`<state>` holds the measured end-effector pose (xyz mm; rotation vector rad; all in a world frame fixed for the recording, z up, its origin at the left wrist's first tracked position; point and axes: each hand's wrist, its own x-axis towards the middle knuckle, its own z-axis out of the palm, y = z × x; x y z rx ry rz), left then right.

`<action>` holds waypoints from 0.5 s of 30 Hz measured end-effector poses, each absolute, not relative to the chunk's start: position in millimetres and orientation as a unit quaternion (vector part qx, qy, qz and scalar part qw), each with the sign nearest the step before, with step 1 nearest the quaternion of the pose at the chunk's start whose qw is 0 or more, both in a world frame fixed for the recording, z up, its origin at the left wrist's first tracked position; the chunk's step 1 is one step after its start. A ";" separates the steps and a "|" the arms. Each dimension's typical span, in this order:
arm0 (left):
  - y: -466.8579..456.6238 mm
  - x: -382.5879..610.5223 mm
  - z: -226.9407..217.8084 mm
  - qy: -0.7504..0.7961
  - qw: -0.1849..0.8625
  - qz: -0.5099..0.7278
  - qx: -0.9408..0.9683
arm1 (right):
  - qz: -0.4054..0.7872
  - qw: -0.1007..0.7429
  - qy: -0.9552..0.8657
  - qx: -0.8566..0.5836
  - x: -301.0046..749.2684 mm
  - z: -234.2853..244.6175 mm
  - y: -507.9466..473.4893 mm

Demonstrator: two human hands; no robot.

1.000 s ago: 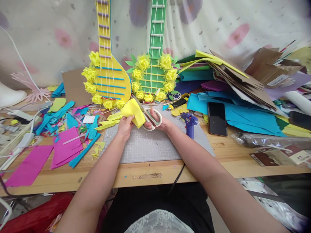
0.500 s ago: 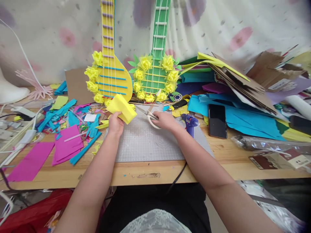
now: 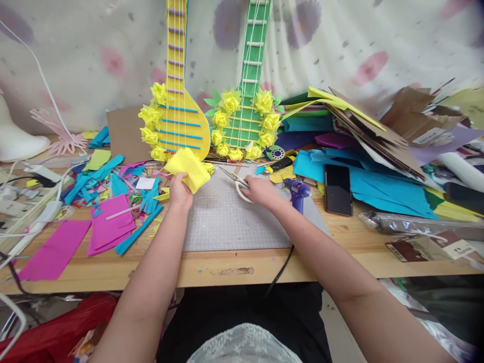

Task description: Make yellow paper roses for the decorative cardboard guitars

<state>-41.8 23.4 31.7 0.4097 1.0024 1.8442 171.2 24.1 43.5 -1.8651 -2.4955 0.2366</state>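
My left hand (image 3: pixel 180 191) is closed on a folded piece of yellow paper (image 3: pixel 191 169), held over the left side of the grey cutting mat (image 3: pixel 227 227). Scissors (image 3: pixel 239 182) with pale handles are in my right hand (image 3: pixel 260 190), their blades pointing left toward the paper but apart from it. Behind my hands stand two instrument-shaped crafts with strings: a yellow one (image 3: pixel 189 116) and a green one (image 3: pixel 245 118), both edged with yellow paper flowers. The lower edge of the yellow one is partly hidden by the paper.
A purple glue gun (image 3: pixel 298 191) stands right of the mat, near a phone (image 3: pixel 338 189). Blue paper (image 3: pixel 381 186) and stacked cardboard (image 3: pixel 370 131) fill the right. Magenta sheets (image 3: pixel 111 222), coloured scraps and a power strip (image 3: pixel 41 214) lie on the left.
The view has shifted slightly, so most things sit a little further right. The yellow paper has turned a little in my left hand; the scissors stay in my right hand.
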 end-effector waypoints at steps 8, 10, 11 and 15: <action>27.0 -63.7 38.4 0.467 0.389 0.775 0.174 | 0.082 0.071 -0.786 -0.608 171.6 34.4 15.8; 26.4 -73.7 42.9 0.419 0.419 0.786 0.177 | 0.090 0.103 -0.812 -0.567 168.3 29.2 15.3; 25.7 -78.7 44.8 0.392 0.444 0.787 0.173 | 0.092 0.117 -0.823 -0.548 165.1 26.7 15.8; 18.5 -97.5 48.3 0.307 0.503 0.793 0.155 | 0.096 0.150 -0.836 -0.520 142.5 19.6 20.5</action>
